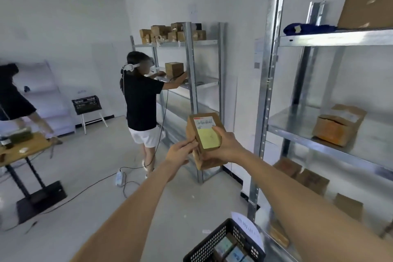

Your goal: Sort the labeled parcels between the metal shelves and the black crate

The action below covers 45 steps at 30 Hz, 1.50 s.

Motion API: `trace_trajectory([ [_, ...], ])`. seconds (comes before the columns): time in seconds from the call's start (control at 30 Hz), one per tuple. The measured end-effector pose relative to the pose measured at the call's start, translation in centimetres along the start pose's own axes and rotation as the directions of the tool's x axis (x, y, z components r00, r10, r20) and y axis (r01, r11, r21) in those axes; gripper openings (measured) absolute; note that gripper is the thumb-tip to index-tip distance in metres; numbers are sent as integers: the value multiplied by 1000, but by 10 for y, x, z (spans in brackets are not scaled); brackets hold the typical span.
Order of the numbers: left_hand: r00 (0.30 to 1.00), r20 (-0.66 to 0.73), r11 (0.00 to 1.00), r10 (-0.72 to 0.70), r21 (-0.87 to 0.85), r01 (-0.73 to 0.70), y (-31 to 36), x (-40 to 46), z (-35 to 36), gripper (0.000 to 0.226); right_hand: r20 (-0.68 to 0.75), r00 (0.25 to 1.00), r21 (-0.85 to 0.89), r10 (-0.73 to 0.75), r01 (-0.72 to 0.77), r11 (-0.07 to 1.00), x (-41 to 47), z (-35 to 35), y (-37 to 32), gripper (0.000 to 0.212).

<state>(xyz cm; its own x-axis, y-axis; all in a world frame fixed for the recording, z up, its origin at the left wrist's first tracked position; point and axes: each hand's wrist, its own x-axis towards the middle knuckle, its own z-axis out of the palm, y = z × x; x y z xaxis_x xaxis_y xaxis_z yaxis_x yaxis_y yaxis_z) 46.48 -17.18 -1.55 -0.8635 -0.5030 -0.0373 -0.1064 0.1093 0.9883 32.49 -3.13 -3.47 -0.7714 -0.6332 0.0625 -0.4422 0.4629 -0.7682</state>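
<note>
In a white-walled storeroom lined with metal shelves point(331, 147), a parcel point(205, 140) is held up at chest height, label facing the camera. The left hand point(180, 153) pinches its near edge; the right hand point(227, 144) grasps its side. A black crate point(214, 244) sits below.

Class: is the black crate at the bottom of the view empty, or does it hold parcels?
Not empty: the black crate shows labeled parcels inside.
</note>
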Motion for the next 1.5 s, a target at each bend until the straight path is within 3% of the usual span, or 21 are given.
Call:
trace_trajectory([
  [0.13, 999, -12, 997, 40, 69, -39, -16, 60, -13, 40, -42, 998, -15, 49, -50, 999, 46, 17, 2, 131],
  [0.3, 993, -53, 884, 110, 462, -73, -48, 128, -28, 46, -67, 983, -54, 173, -176, 983, 87, 33, 35, 135],
  [0.5, 981, 175, 763, 90, 620, -181, -121, 225, -11, 62, -106, 935, -117, 337, -349, 930, 126, 55, 101, 129],
  [0.6, 956, 289, 753, 42, 620, -221, -172, 278, 12, 68, -133, 893, -129, 429, -445, 886, 150, 79, 142, 128],
  [0.73, 872, 485, 677, -65, 663, -318, -247, 341, 42, 67, -136, 810, -63, 570, -581, 811, 179, 114, 201, 126],
  [0.9, 767, 618, 576, -173, 695, -430, -341, 408, 53, 64, -187, 689, 36, 700, -707, 706, 204, 175, 270, 122],
  [1.17, 643, 724, 603, -249, 635, -482, -519, 426, 66, 64, -155, 435, 145, 887, -878, 456, 177, 345, 383, 129],
  [1.5, 642, 670, 556, -373, 715, -423, -784, 420, 31, 62, -21, 247, 248, 969, -937, 244, 133, 574, 551, 125],
])
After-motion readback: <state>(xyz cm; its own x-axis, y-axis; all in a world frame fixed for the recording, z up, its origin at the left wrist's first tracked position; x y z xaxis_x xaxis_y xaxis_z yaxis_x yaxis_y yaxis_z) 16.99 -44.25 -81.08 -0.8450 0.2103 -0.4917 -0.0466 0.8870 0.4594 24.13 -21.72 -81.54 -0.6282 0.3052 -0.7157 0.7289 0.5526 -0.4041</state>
